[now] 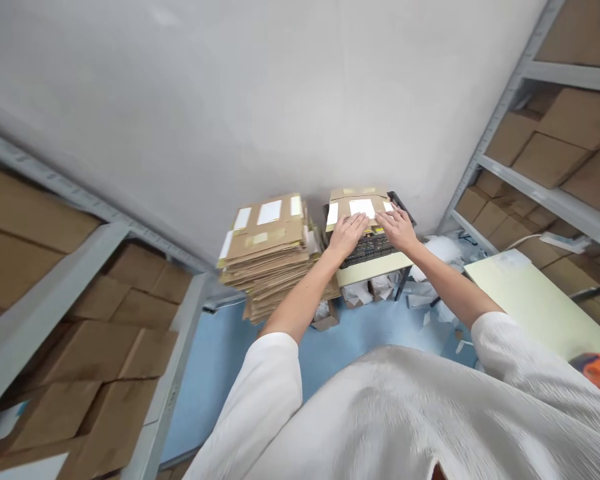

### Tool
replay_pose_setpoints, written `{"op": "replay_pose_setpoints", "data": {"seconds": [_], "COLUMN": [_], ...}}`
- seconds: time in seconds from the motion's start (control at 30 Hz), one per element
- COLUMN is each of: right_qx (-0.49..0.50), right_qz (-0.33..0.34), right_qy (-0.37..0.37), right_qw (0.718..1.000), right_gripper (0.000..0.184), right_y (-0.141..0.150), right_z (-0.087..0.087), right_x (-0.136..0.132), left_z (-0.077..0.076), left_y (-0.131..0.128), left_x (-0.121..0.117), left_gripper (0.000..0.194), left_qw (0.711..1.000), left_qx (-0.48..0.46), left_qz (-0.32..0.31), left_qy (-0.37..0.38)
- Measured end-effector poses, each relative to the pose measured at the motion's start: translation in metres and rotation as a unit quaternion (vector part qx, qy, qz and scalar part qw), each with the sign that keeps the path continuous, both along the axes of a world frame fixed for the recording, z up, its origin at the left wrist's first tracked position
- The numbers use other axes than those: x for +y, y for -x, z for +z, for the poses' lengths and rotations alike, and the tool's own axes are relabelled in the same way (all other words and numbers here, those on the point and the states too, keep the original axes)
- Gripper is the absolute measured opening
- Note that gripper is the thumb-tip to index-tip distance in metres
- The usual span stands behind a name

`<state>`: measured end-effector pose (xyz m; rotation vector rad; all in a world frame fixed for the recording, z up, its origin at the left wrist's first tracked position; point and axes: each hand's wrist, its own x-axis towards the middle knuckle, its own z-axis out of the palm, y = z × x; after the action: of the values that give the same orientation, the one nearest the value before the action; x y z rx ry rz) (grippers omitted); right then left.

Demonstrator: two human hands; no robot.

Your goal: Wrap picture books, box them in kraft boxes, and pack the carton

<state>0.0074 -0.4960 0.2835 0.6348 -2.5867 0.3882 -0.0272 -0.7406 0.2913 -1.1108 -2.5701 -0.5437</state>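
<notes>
A flat piece of brown cardboard [347, 195] with white labels and yellowish tape lies over a black openwork plastic crate [367, 251]. My left hand [349, 233] rests along its near edge, fingers stretched over the top. Beside it, my right hand [396, 225] lies near the right corner, its fingers also extended flat. Small mixed-coloured contents, too small to name, show in the crate below the cardboard edge. The crate stands on a small pale yellow table [373, 268]. To the left rises a tall stack of flattened cardboard [267, 240], with similar white labels on top.
Shelving with brown boxes [105, 353] flanks me on the left, and another shelf with boxes [555, 157] is on the right. A pale table [535, 287] carries an orange object [597, 368]. White packing scraps [443, 250] litter the blue floor [350, 343] by the wall.
</notes>
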Motion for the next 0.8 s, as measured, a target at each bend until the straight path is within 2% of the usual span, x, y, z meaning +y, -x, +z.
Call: {"op": "replay_pose_setpoints", "data": {"seconds": [0.23,0.37,0.47,0.63,0.8], "right_qx": [-0.040,-0.062,-0.082,-0.100,-0.119], "right_qz": [-0.114,-0.198,-0.259,-0.362,-0.455], "right_qy": [0.012,0.004,-0.013,-0.080,-0.079], "right_qw": [0.993,0.978,0.962,0.923,0.879], "right_gripper": [0.053,0.051,0.052,0.049,0.052], "right_y": [-0.075,-0.137,-0.190,-0.270,-0.322], "right_z": [-0.029,-0.054,-0.071,-0.099,-0.125], "right_x": [0.178,0.276,0.337,0.406,0.445], "left_z": [-0.028,-0.052,-0.072,-0.107,-0.138], "left_y": [-0.022,-0.050,-0.074,-0.108,-0.132], "left_x": [0.192,0.307,0.386,0.493,0.578], "left_gripper": [0.057,0.054,0.053,0.052,0.053], "left_qw": [0.993,0.980,0.964,0.922,0.879], "left_qx": [-0.033,-0.050,-0.050,-0.016,-0.005], "left_qz": [-0.112,-0.191,-0.259,-0.381,-0.470], "left_qy": [0.015,0.030,0.038,0.061,0.084]}}
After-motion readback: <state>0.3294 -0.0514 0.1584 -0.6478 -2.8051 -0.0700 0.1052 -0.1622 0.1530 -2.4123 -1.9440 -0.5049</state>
